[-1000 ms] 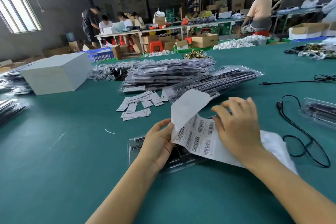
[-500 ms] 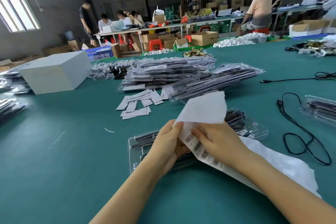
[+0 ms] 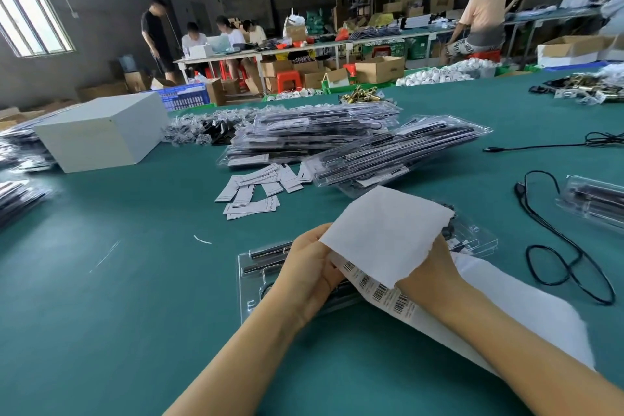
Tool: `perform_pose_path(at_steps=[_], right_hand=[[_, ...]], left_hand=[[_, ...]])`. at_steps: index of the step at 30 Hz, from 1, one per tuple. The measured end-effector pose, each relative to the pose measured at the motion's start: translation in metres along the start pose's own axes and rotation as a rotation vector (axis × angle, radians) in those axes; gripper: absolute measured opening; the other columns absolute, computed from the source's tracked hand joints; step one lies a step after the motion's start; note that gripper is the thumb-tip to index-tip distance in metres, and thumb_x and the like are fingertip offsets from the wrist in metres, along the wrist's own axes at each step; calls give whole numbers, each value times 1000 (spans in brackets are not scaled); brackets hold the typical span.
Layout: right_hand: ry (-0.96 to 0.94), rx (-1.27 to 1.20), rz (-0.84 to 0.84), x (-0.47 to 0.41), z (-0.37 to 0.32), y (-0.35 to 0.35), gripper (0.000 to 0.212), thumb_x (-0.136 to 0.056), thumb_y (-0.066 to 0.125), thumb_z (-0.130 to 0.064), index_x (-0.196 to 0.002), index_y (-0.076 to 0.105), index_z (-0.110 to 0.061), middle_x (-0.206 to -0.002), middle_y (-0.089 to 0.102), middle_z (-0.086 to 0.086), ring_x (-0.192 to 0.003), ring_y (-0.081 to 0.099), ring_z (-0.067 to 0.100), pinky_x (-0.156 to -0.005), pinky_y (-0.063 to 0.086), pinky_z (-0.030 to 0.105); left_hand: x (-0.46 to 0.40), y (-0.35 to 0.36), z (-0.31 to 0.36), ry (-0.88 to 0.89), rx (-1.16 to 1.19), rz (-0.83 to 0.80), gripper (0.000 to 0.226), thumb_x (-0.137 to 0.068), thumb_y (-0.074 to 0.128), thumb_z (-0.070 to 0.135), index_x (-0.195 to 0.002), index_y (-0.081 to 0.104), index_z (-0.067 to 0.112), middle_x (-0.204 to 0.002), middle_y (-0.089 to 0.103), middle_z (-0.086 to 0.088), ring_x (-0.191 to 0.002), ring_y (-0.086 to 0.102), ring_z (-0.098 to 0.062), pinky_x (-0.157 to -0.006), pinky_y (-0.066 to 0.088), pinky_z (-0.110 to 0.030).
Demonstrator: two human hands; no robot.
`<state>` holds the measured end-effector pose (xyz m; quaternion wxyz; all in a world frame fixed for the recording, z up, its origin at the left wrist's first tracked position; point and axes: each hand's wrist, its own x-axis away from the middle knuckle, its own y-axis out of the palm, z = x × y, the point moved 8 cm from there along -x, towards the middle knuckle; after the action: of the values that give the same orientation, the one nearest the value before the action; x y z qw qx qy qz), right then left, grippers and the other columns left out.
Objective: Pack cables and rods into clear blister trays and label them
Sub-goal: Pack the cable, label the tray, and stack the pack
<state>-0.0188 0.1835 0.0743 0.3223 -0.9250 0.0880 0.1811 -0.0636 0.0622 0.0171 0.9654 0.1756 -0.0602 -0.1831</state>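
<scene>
The left hand (image 3: 309,272) and the right hand (image 3: 430,267) each have a grip clamped on the label sheet (image 3: 388,235). The fingers pinch the paper from both sides. The top of the sheet is bent back, so the white side faces up and a row of barcodes shows below the fold. I think bending it this way makes a sticker lift at its edge, so it is easy to peel.

Both hands hang just over the tray (image 3: 250,280), which lies flat on the green counter (image 3: 135,314). Black rods sit in the tray. Holding the sheet right above the tray keeps the sticker close to where it likely must go.

Behind the tray lie little loose labels (image 3: 256,191), and behind those are piles of packed trays (image 3: 388,154). To the right of the tray a black cable (image 3: 553,246) curls on the counter, apart from it.
</scene>
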Motion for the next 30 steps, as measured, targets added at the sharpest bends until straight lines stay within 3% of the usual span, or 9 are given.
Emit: perform_pose_path(at_steps=[6,12,15,18,20,22,25,28,30], right_hand=[[161,-258,8,6,-1,-7,59,-80,49,25,-64,24,-26,-66,31,-9,-59,34,0,-57,38,2],[326,-507,25,6,20,-1,56,-85,49,21,-68,24,-25,-67,36,-9,-51,46,-8,-48,36,-1],[326,-623,-7,4,26,3,39,-78,63,-1,-64,31,-18,-43,44,-13,-45,40,2,-38,32,6],[327,-672,-26,3,21,0,12,-63,51,-18,-63,39,-14,-41,48,-9,-45,44,6,-45,36,18],[300,-644,6,-1,21,-1,25,-74,58,-7,-60,37,-12,-47,45,-3,-47,45,5,-43,37,13],[267,-589,52,-3,22,-3,48,-87,47,19,-60,31,-17,-52,33,-1,-40,45,0,-42,34,9],[185,-495,33,-2,17,-3,46,-85,46,24,-64,37,-16,-62,41,-3,-42,44,-15,-48,39,5],[161,-536,145,-10,19,-20,22,-93,51,4,-85,59,-14,-74,62,0,-58,60,-6,-50,49,17],[220,-556,234,-20,32,-34,13,-95,54,-9,-89,64,-15,-71,66,-5,-54,59,2,-45,47,20]], left_hand=[[2,6,1,24,-17,-21,21,-89,51,-8,-98,67,0,-81,70,-9,-67,65,-18,-58,53,-29],[3,6,2,30,-42,-11,34,-85,43,-17,-108,63,-4,-87,70,-10,-73,64,-20,-61,53,-30],[4,6,3,29,-45,-8,35,-84,43,-18,-108,64,-2,-89,70,-11,-75,64,-21,-63,54,-32],[6,7,3,30,-71,-4,36,-84,42,-19,-104,65,0,-89,70,-10,-76,65,-20,-64,54,-31],[7,8,3,34,-106,10,34,-85,43,-17,-103,66,1,-88,71,-9,-75,65,-20,-64,54,-31],[7,8,3,32,-136,29,29,-88,46,-12,-103,66,0,-85,71,-10,-72,65,-21,-64,55,-33],[8,3,6,60,-277,95,19,-90,54,0,-101,68,6,-84,73,-10,-76,67,-22,-69,55,-37],[10,-5,12,124,-457,167,10,-91,59,14,-96,67,17,-79,74,-4,-68,68,-16,-58,51,-25],[10,-11,18,164,-500,228,6,-93,58,17,-96,63,19,-79,73,-6,-71,69,-24,-59,53,-32]])
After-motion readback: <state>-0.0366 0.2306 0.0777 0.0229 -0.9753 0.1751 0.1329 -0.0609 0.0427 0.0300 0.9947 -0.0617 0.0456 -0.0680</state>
